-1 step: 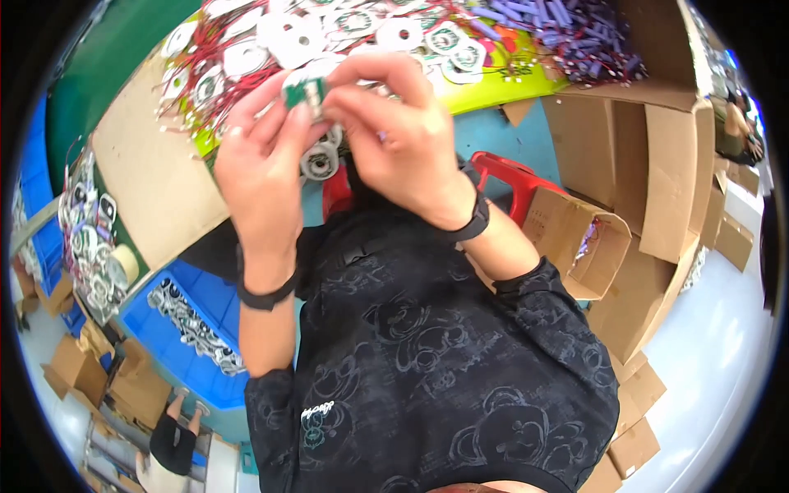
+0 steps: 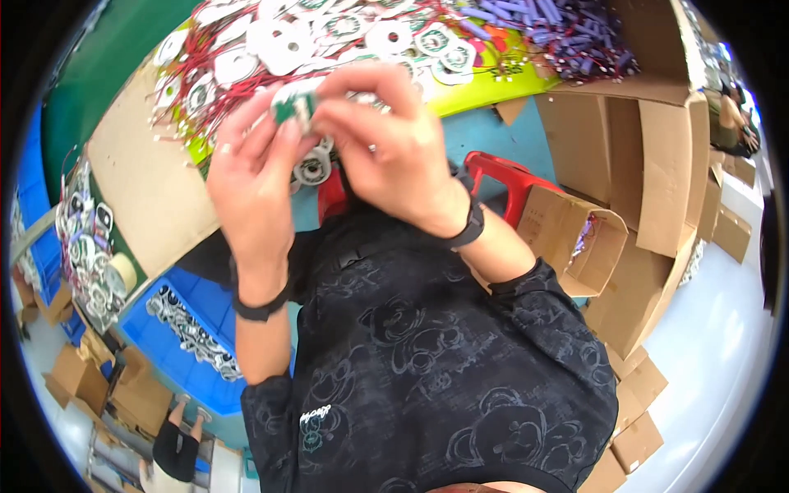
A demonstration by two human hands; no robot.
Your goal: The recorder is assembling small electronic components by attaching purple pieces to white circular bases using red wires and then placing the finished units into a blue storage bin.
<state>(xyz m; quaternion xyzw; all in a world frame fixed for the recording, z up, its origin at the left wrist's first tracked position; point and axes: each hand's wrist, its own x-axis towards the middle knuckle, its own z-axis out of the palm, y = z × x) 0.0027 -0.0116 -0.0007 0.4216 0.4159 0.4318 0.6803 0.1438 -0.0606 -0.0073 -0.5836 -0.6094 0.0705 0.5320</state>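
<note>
A small green circuit board (image 2: 284, 108) with a pale connector is pinched in the fingers of my left hand (image 2: 256, 177). My right hand (image 2: 394, 148) is beside it, its thumb and forefinger closed together at the board's right edge; whether they grip the board or a tiny part is blurred. Just below the fingers, white ring-shaped parts (image 2: 312, 170) hang or lie, partly covered by my hands. Beyond both hands spreads a heap of white round housings (image 2: 283, 45), with green boards inside some and red wires (image 2: 201, 66) tangled among them.
Purple cylindrical cells with wires (image 2: 546, 33) lie piled at the far right on a yellow-green sheet (image 2: 485, 94). Cardboard boxes (image 2: 666, 172) stand to the right, beside a red stool (image 2: 514, 185). On the left are a cardboard sheet (image 2: 148, 177) and a blue tray (image 2: 144, 329) of parts.
Both hands and the circuit board appear slightly lower and farther left. The surroundings have shifted a little left in the picture too. My grip looks the same.
</note>
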